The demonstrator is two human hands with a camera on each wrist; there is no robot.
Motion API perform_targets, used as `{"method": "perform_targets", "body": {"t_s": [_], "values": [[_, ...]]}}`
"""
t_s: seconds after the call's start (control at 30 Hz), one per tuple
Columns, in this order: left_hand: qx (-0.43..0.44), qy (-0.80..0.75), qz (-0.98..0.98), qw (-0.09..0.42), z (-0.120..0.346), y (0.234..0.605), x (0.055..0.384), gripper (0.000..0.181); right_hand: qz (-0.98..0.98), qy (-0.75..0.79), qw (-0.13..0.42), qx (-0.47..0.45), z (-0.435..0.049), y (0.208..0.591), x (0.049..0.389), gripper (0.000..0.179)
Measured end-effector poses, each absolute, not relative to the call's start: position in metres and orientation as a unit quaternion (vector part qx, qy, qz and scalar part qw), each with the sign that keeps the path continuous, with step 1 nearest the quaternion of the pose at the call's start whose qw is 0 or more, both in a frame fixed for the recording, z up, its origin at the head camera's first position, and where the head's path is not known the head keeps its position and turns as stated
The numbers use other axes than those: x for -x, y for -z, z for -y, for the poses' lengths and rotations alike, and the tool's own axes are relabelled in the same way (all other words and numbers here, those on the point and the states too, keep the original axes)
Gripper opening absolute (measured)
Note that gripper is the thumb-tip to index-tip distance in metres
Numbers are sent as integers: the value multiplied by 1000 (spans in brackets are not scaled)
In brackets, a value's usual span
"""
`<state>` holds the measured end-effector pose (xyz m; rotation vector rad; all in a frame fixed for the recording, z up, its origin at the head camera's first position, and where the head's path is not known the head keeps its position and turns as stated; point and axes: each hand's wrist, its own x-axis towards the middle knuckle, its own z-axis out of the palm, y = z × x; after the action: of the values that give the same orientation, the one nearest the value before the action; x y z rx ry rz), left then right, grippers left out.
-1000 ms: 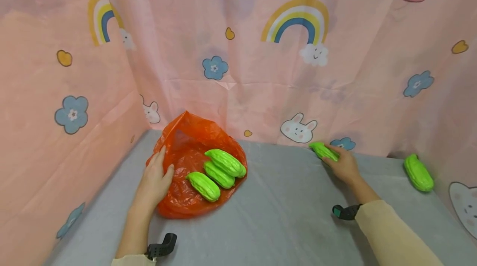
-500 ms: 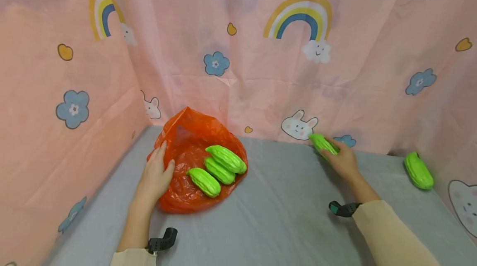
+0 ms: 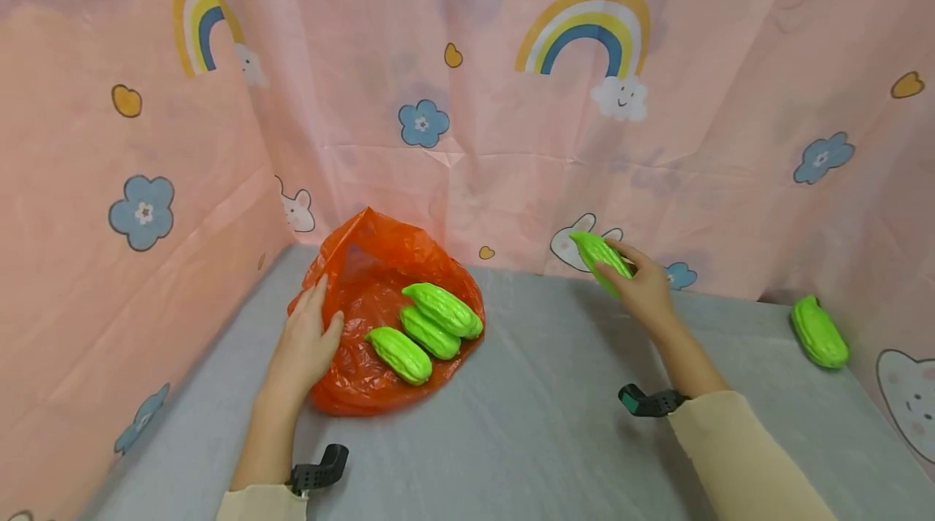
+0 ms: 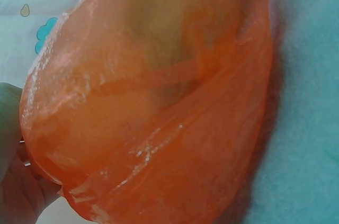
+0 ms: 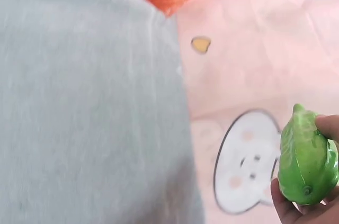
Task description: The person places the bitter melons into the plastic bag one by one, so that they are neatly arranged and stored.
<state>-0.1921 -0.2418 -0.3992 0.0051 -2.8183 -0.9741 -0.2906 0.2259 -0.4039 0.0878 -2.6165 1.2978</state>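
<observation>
In the head view, my left hand (image 3: 305,342) holds the left side of an orange plastic bag (image 3: 351,399), which gapes toward the right. Crinkled film of the same bag (image 4: 159,144) fills most of the left wrist view. Several green bitter melons (image 3: 399,355) lie in its mouth, two of them stacked close together. Over on the right, my right hand (image 3: 643,286) grips another bitter melon (image 3: 599,255) between thumb and fingers, raised above the grey surface. The right wrist view shows this bitter melon (image 5: 307,160) blunt end toward the camera.
One more bitter melon (image 3: 820,333) lies at the far right by the side wall. Pink printed cloth (image 3: 482,196) hangs behind and at both sides of the grey tabletop (image 3: 526,407).
My right hand has lifted the bitter melon off the surface near the back cloth and carried it up and leftward. The left hand and the bag keep their place.
</observation>
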Motion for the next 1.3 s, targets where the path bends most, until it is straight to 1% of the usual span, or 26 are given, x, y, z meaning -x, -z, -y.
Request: {"method": "perform_targets", "body": {"t_s": [0.37,0.83,1.3], "values": [[-6,327,941,83,242,398,192,66,875,-470,113,-28,-191,392,279,61],[-6,330,940,89,243,400,193,67,844,-510,154,-62,-149,381,260,54],[-7,331,939,90,242,399,192,66,807,-570,140,-63,-113,368,243,50]]}}
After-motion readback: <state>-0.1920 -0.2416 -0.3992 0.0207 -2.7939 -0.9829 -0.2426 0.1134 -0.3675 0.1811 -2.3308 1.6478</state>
